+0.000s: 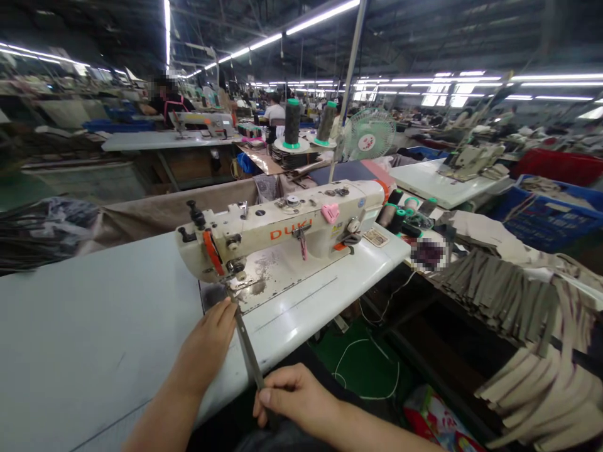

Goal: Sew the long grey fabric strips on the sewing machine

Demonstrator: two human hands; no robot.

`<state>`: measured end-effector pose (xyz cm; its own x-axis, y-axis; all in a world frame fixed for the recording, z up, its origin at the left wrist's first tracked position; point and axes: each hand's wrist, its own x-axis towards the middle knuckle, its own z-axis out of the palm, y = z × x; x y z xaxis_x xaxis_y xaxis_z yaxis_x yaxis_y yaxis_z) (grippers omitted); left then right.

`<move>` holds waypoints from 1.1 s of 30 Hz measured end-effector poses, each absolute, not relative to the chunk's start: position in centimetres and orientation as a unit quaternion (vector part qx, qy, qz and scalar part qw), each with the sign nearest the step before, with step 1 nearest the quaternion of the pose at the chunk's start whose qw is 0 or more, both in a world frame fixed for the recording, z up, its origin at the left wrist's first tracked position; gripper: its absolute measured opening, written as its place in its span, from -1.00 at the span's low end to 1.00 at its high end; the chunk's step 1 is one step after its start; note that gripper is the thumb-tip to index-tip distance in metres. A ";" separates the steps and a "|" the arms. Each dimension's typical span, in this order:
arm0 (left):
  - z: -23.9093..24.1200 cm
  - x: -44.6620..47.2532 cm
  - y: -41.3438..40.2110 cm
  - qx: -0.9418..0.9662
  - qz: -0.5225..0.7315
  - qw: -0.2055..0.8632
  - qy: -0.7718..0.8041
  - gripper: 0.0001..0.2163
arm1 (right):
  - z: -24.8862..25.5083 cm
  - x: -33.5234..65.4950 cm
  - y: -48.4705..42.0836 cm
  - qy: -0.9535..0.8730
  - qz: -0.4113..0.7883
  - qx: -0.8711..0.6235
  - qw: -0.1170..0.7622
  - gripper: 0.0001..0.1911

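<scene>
At the far left, a dark bundle wrapped in clear, crinkled plastic (44, 229) lies beside a smooth, pale white counter (94, 320). Behind the counter hangs a length of beige-brown cloth (141, 210), and farther back a person in black with pink straps (164, 103) is near another sewing machine.

The left hand (207, 342) reaches over the counter, its fingers nearly straight and close together, their tips touching the upper end of a long, narrow, dark grey-green strip (251, 351); whether they pinch it or only rest on it cannot be told. The strip runs from beside the needle area of a cream sewing machine with orange lettering (287, 226) down across the counter's front edge to the right hand (296, 398). That hand's fingers are closed on the strip's lower part, the thumb on top.

Behind the machine stand two dark thread cones on green-topped spools (292, 125), then a round, pale green fan (372, 135). Further right, a colourful, printed bag (438, 420) sits low near the green floor (367, 364). Above it hangs a thick row of grey and beige strips (504, 301), with a blue plastic crate (556, 220) behind.
</scene>
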<state>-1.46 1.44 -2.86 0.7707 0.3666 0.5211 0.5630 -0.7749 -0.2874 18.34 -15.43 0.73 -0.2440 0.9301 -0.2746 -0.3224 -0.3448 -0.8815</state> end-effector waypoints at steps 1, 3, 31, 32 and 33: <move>-2.8 -1.3 1.3 -0.916 -0.227 0.200 -0.263 -0.68 | 0.8 18.4 -15.4 -0.365 0.698 -0.428 0.442 -0.48; -2.5 -1.0 1.1 -0.913 -0.234 0.162 -0.291 -0.69 | 0.9 18.5 -15.4 -0.383 0.687 -0.443 0.430 -0.48; -0.5 0.0 0.7 -0.902 -0.204 0.099 -0.367 -0.81 | 0.4 19.1 -14.7 -0.487 0.658 -0.441 0.369 -0.50; -0.5 0.0 0.7 -0.901 -0.206 0.099 -0.368 -0.81 | 0.3 19.1 -14.6 -0.496 0.650 -0.442 0.368 -0.50; -0.5 0.0 0.7 -0.900 -0.210 0.098 -0.369 -0.80 | 0.3 19.1 -14.5 -0.506 0.639 -0.446 0.371 -0.51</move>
